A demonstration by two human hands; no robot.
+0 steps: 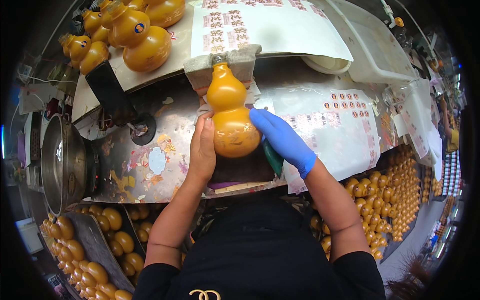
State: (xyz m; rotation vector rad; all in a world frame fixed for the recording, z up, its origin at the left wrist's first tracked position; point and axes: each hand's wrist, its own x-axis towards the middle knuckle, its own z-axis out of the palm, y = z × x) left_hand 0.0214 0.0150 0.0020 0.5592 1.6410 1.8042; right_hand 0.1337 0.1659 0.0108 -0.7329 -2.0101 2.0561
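Gourd lies at the near edge of the bench, neck pointing away, its top resting against a grey cloth pad. My left hand, bare, presses flat on the gourd's left side, fingers together and curved round the lower bulb. My right hand, in a blue glove, cups the right side, fingers narrow and laid on the surface; a green tool sticks out under that palm, grip not clear. Under the gourd sits a dark pad on a thin board.

Decal sheets cover the bench right of my glove, just beside it. More sheets lie on the far board past the cloth. Bigger gourds stand at the far left corner, a dark phone leaning near them. A steel pot sits off the left edge. Small gourds fill a tray lower left and heaps lower right. White tub at the far right. Nothing sits between my hands and the gourd.
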